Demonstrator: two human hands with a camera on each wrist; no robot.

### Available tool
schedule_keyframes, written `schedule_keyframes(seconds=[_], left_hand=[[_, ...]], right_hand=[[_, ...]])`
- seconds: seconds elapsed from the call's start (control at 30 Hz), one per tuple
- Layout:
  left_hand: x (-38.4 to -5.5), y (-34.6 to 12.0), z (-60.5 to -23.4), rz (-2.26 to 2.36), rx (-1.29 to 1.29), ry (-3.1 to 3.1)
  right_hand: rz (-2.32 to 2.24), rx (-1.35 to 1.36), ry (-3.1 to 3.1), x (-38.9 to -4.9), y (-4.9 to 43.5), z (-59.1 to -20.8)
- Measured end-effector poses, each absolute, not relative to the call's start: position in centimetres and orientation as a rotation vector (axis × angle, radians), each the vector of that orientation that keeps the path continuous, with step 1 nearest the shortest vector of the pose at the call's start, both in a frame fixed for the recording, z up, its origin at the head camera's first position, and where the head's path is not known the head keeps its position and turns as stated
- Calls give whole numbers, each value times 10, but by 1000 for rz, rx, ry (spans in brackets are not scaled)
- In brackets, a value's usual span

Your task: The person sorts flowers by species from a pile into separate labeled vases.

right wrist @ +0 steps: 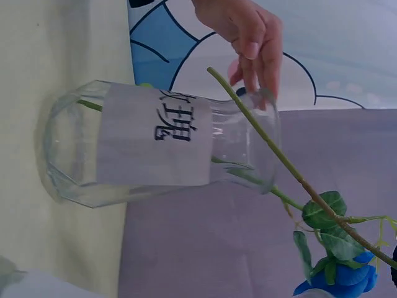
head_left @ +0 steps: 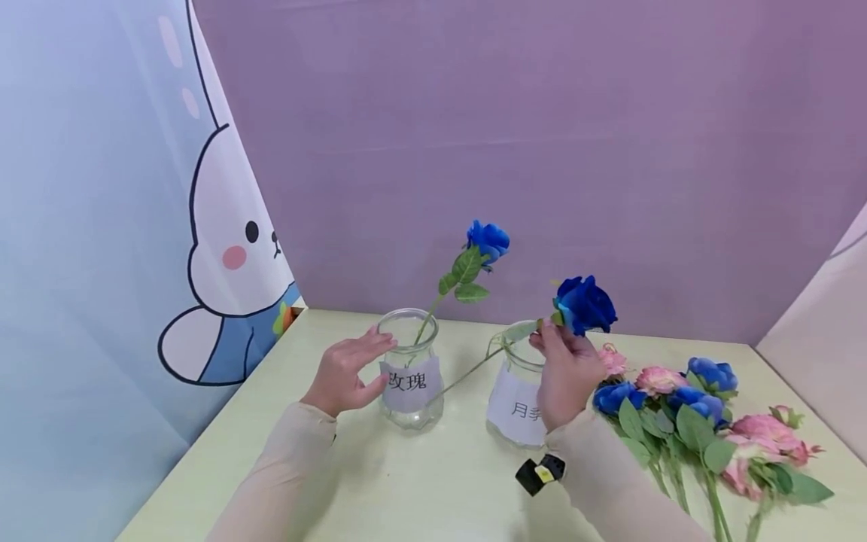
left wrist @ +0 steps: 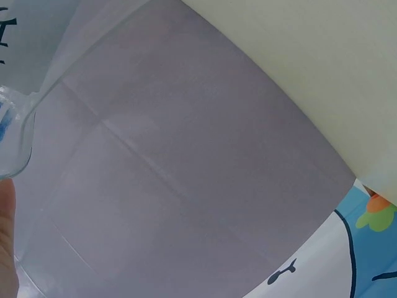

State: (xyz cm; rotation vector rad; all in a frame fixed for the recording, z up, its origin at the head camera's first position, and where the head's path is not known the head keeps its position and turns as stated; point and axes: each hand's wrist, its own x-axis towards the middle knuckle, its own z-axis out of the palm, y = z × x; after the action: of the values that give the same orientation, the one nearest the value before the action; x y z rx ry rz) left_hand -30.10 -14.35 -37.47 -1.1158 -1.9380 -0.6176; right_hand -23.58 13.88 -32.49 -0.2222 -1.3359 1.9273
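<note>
Landmark: we take the 玫瑰 jar (head_left: pixel 413 420), clear glass with a white paper label (head_left: pixel 409 382), upright on the bench (head_left: pixel 366 482).
Left hand: we see the left hand (head_left: pixel 347 373) at the left of the 玫瑰 jar, fingers relaxed and grasping nothing, their tips touching its rim.
Right hand: we find the right hand (head_left: pixel 567 373) to the right of the 玫瑰 jar, pinching a stem just under the bloom.
Held blue rose: the blue rose (head_left: pixel 586 305) it grasps has its bloom above and right of the 玫瑰 jar; the stem slants down towards that jar. In the right wrist view we see its cut end outside the glass; whether it touches, we cannot tell.
Standing flower: another blue flower (head_left: pixel 488 241) leans out of the 玫瑰 jar to the right.
月季 jar: we see this second glass jar (head_left: pixel 520 366) just right of the 玫瑰 jar, partly behind the right hand.
Loose flowers: pink blooms (head_left: pixel 762 436) and blue blooms (head_left: pixel 698 405) lie well to the right of the 玫瑰 jar.
Backdrop: purple cloth (head_left: pixel 508 150) behind the 玫瑰 jar, a printed rabbit (head_left: pixel 230 248) to its left.
</note>
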Motion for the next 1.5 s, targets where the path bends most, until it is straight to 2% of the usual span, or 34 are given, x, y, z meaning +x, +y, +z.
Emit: schedule_keyframes(seconds=[0.43,0.8,1.5], left_hand=[[-305,-145,-391,-546,-1138,-1892],[-303,-146,-391,-569,-1137,-1921],[-303,-146,-383,-561,-1164,-1902]], right_hand=[[1884,-44,-1230,-254,144,-283],[1995,43,-1145,-267,132,-268],[1955,175,-1434,-276,90,-299]])
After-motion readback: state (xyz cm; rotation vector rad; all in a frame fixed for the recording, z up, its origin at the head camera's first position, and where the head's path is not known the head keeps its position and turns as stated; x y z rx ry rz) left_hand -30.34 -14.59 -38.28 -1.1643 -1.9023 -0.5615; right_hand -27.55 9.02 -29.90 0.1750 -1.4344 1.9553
